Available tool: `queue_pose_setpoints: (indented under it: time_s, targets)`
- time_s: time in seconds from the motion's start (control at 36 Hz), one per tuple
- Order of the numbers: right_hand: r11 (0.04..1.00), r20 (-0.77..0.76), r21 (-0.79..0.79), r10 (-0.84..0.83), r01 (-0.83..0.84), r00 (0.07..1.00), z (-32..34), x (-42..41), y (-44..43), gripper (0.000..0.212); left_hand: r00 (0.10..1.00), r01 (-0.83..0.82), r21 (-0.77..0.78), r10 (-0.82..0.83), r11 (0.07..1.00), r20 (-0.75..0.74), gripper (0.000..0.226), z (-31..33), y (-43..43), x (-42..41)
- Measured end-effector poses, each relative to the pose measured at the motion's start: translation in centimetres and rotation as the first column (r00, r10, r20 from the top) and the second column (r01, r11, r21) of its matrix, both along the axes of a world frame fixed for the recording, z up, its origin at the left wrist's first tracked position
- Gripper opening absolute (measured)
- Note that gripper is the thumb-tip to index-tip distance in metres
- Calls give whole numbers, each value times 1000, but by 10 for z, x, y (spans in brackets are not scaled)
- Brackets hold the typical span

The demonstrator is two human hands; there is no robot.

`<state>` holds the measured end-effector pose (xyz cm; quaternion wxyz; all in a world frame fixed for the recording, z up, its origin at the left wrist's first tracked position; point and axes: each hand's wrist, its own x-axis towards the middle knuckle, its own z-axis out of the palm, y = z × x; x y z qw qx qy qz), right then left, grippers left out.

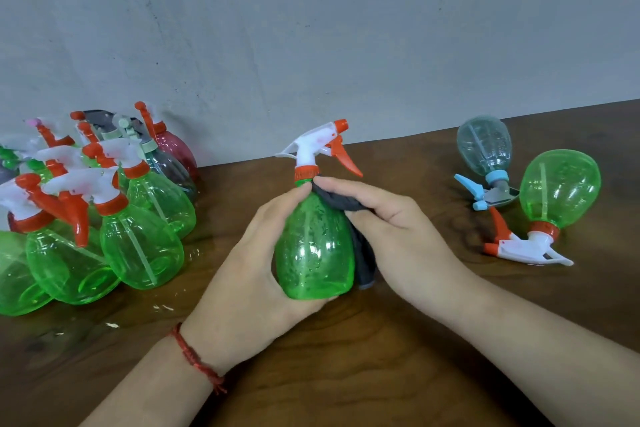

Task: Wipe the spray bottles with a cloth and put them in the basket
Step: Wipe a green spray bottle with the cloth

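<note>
Left hand grips green spray bottle upright at table centre, fingers curled round body. Right hand holds dark cloth pressed against bottle's right side and neck. Cluster of spray bottles, mostly green, stands at left by wall. Two more lie on wooden table at right: green bottle, clear blue-trigger bottle.

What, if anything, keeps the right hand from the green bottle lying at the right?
Probably yes, nothing blocks it: bare table lies between the right hand and the lying green bottle. But it pinches the dark cloth against the held bottle, so it isn't free.
</note>
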<state>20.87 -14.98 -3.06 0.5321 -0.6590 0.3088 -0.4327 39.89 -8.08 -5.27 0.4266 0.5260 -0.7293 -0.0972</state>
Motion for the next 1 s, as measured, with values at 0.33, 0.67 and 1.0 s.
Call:
queue_pose_setpoints:
  time_s: [0.33,0.67,1.0]
  targets:
    - [962,-92,-262,60,-83,994,-16,6,11,56,945,-208,93,225,974,-238,110,0,-2,-10]
    - [939,-118,-321,90,-124,989,-21,8,7,58,892,-249,137,282,959,-354,100,-2,-6,-6]
    - [957,369,208,112,-200,923,3,-1,-7,55,963,65,100,-36,993,-266,118,2,6,-10]
